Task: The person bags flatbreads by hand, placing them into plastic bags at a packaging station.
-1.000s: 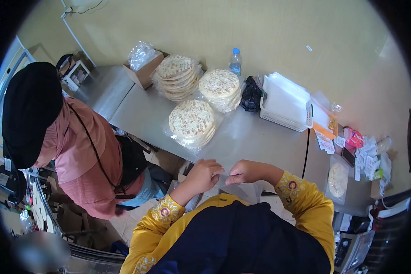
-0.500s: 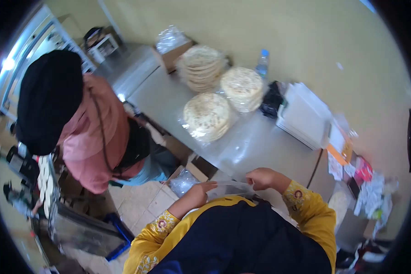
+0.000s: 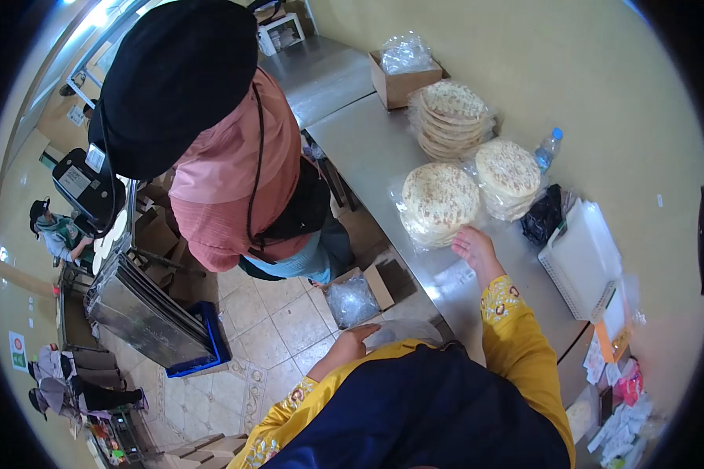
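My right hand (image 3: 475,248) reaches over the steel table (image 3: 352,144), its fingers apart at the lower right edge of the nearest stack of flatbreads (image 3: 441,195). That stack sits in a clear plastic bag. A second bagged stack (image 3: 508,173) is to its right, and a taller one (image 3: 450,113) stands behind. Close to my body, my left hand (image 3: 350,348) has its fingers closed on a clear plastic bag (image 3: 405,331).
A person in a black hat (image 3: 246,187) stands at the left. Boxes of plastic bags sit on the table (image 3: 403,78) and floor (image 3: 357,301). Beside a black bag (image 3: 541,216) are white trays (image 3: 579,258). A water bottle (image 3: 548,148) stands by the wall. Metal trays (image 3: 152,313) lean in a blue crate.
My right hand has let go of the clear bag and moved forward to the nearest flatbread stack, its fingers opening. My left hand stays at the bag. The view has shifted left.
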The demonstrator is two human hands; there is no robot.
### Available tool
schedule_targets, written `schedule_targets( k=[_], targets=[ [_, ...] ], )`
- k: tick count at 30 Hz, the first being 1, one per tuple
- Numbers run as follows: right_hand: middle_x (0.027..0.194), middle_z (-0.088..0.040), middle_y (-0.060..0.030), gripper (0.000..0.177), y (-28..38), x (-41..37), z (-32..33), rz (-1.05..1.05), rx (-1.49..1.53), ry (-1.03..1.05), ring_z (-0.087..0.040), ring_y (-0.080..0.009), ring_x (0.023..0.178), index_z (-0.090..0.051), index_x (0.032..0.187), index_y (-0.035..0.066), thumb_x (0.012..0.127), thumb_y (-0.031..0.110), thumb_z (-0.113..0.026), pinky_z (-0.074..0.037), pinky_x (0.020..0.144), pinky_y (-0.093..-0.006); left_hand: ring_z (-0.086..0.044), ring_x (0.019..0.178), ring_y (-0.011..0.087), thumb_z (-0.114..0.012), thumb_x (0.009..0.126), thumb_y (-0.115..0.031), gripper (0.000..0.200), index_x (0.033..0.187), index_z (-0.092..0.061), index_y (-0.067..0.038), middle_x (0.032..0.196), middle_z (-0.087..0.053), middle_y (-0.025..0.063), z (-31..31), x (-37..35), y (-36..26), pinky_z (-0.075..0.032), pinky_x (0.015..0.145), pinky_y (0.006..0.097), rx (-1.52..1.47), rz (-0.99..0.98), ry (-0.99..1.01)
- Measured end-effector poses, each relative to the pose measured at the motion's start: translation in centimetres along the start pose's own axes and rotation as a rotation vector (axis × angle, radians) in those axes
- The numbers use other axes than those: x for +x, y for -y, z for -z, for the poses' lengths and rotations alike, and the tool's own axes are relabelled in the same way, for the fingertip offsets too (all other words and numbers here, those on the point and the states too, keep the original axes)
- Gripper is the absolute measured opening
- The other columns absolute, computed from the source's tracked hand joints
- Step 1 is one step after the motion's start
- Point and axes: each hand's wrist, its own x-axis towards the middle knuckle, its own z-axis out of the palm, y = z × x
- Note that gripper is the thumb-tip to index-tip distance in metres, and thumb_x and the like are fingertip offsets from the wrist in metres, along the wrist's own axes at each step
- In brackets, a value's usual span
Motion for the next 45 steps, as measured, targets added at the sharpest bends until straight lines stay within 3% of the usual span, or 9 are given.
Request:
schedule_targets(
  k=[5, 8, 15, 23, 25, 27, 31, 41, 45],
  targets=[
    [0.09, -0.054, -0.008, 0.045, -0.1, 1.8, -3.0, -0.032, 0.045, -0.201, -0.054, -0.0259, 0.082, -0.052, 0.109, 0.006, 0.075, 0.027, -0.073, -0.05, 0.077, -0.0391, -0.046, 0.12, 0.0362, -0.043, 0.063, 0.014, 0.063, 0.124, -0.051, 0.001, 0.129, -0.049, 0.0217, 1.7, 0.2, 3.1, -0.035, 0.103, 0.0348, -0.022, -0.045, 0.045],
    [0.101, -0.057, -0.0105, 0.043, 0.5, 2.0, -4.4, 0.009, 0.07, -0.207, -0.058, -0.0249, 0.086, -0.054, 0.114, 0.002, 0.08, 0.024, -0.07, -0.052, 0.071, -0.0365, -0.046, 0.12, 0.0355, -0.043, 0.064, 0.011, 0.062, 0.124, -0.05, 0.001, 0.129, -0.049, 0.0208, 3.3, 0.4, 3.2, -0.035, 0.104, 0.0346, -0.032, -0.015, 0.081],
    [0.112, -0.057, -0.0127, 0.039, 0.3, 2.5, -8.3, 0.265, 0.363, -0.164, -0.058, -0.0276, 0.101, -0.051, 0.118, 0.0, 0.081, 0.009, -0.063, -0.052, 0.082, -0.0416, -0.047, 0.12, 0.0342, -0.04, 0.067, 0.014, 0.06, 0.124, -0.052, -0.001, 0.129, -0.05, 0.018, 4.8, 0.8, 5.0, -0.035, 0.104, 0.0337, -0.022, 0.006, 0.056],
    [0.121, -0.053, -0.0139, 0.049, 0.7, 2.1, -1.4, 0.261, 0.381, 0.012, -0.049, -0.0294, 0.115, -0.048, 0.122, 0.003, 0.076, 0.013, -0.063, -0.041, 0.098, -0.045, -0.044, 0.122, 0.0342, -0.044, 0.065, 0.012, 0.063, 0.127, -0.049, 0.0, 0.133, -0.046, 0.019, 6.3, 0.7, 6.5, -0.034, 0.104, 0.0338, 0.017, -0.021, 0.064],
    [0.131, -0.048, -0.0145, 0.052, 1.6, -3.0, -1.4, 0.412, 0.574, 0.369, -0.046, -0.0323, 0.12, -0.043, 0.131, 0.004, 0.087, 0.031, -0.05, -0.037, 0.101, -0.0487, -0.043, 0.124, 0.0338, -0.048, 0.066, 0.009, 0.063, 0.129, -0.047, 0.0, 0.135, -0.044, 0.0188, 6.4, 0.6, 6.9, -0.034, 0.105, 0.0337, 0.042, -0.027, 0.054],
    [0.135, -0.043, -0.0153, 0.063, 0.1, -4.8, 0.7, 0.499, 0.759, 0.551, -0.039, -0.0331, 0.126, -0.04, 0.134, 0.007, 0.084, 0.042, -0.053, -0.034, 0.103, -0.0486, -0.042, 0.124, 0.0334, -0.052, 0.068, 0.003, 0.062, 0.13, -0.045, 0.0, 0.137, -0.042, 0.0182, 5.9, 0.5, 7.8, -0.034, 0.104, 0.0338, 0.064, -0.041, 0.039],
    [0.136, -0.043, -0.016, 0.064, -2.4, -1.7, 2.6, 0.376, 0.504, 0.041, -0.039, -0.0343, 0.125, -0.041, 0.133, 0.007, 0.085, 0.047, -0.048, -0.034, 0.103, -0.0496, -0.045, 0.122, 0.0329, -0.062, 0.076, -0.014, 0.058, 0.13, -0.045, 0.0, 0.137, -0.042, 0.017, 5.2, 0.4, 8.3, -0.038, 0.101, 0.0341, 0.112, -0.043, 0.028],
    [0.135, -0.043, -0.0163, 0.064, -2.6, -0.6, 1.6, 0.235, 0.383, 0.044, -0.04, -0.0346, 0.125, -0.041, 0.133, 0.007, 0.085, 0.048, -0.047, -0.034, 0.103, -0.0497, -0.046, 0.121, 0.0333, -0.058, 0.081, -0.011, 0.051, 0.129, -0.045, 0.0, 0.132, -0.047, 0.0192, 3.2, -0.6, 8.6, -0.037, 0.101, 0.0354, 0.068, 0.078, -0.057],
    [0.135, -0.043, -0.0164, 0.064, -1.7, -3.2, 2.1, 0.198, 0.285, 0.055, -0.04, -0.0348, 0.125, -0.041, 0.133, 0.007, 0.085, 0.049, -0.047, -0.034, 0.103, -0.0497, -0.046, 0.12, 0.0331, -0.057, 0.075, -0.006, 0.055, 0.128, -0.046, 0.001, 0.13, -0.048, 0.0208, 2.4, -1.7, 7.4, -0.037, 0.101, 0.0362, 0.196, -0.049, -0.165]
  ],
)
